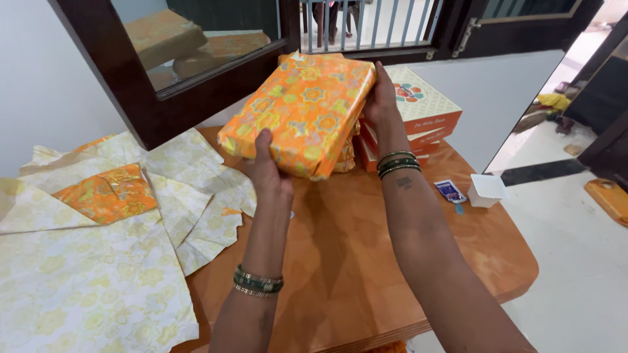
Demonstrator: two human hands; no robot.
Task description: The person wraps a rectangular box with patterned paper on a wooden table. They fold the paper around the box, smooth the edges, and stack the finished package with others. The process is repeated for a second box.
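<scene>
- While it hangs above the desk [366, 261], the orange flowered parcel [301, 111] is clasped at its near edge by the left hand [268, 171], thumb on top.
- The right hand [381, 98] grips its far side, fingers hidden.

Bright, even daylight from the barred window [366, 23] and the open doorway at right. Soft shadows of both arms on the wooden table [340, 261]. Sharp at centre, slightly stretched and washed out toward the edges.

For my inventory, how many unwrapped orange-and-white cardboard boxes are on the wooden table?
3, it seems: one stack of orange-and-white cardboard boxes at the table's far edge, behind the orange flower-paper wrapped box held by both hands, right hand beside them. More may be hidden behind.
</scene>
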